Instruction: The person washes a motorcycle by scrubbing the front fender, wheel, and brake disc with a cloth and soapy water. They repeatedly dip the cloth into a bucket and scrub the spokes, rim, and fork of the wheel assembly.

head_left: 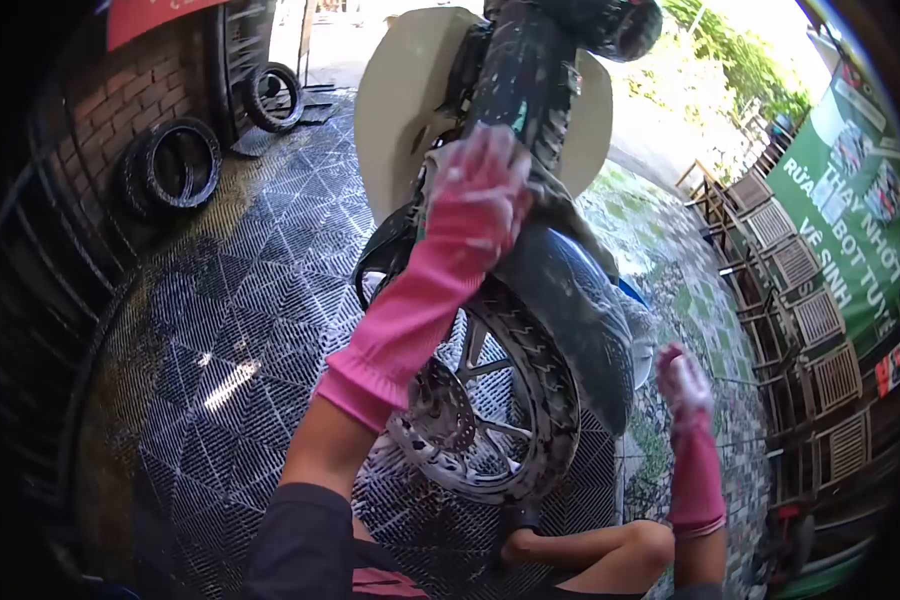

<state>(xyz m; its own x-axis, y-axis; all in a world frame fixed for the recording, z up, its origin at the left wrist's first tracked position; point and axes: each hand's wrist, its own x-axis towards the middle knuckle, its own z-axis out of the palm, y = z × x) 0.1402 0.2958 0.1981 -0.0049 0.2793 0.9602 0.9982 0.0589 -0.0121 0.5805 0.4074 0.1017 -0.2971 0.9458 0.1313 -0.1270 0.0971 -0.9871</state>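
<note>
My left hand [475,190], in a pink rubber glove with soapy foam over its fingers, is pressed to the front of a wet motorcycle [525,75]. Its fingers are closed together; foam and the angle hide whatever is under them. Greyish cloth-like edges show beside the hand, but I cannot make out what they belong to. My right hand [685,378], gloved the same way and foamy, is raised right of the dark front mudguard [570,310], apart from it. Those fingers look curled, their inside hidden. Below, the foam-streaked front wheel [560,430] has a brake disc [445,415].
Foam and water cover the dark grated floor [240,330]. Tyres [182,165] lean by the brick wall [135,100] on the left. Wooden chairs [815,310] line the right side below a green banner [840,200]. My bent knee [650,545] is close below the wheel.
</note>
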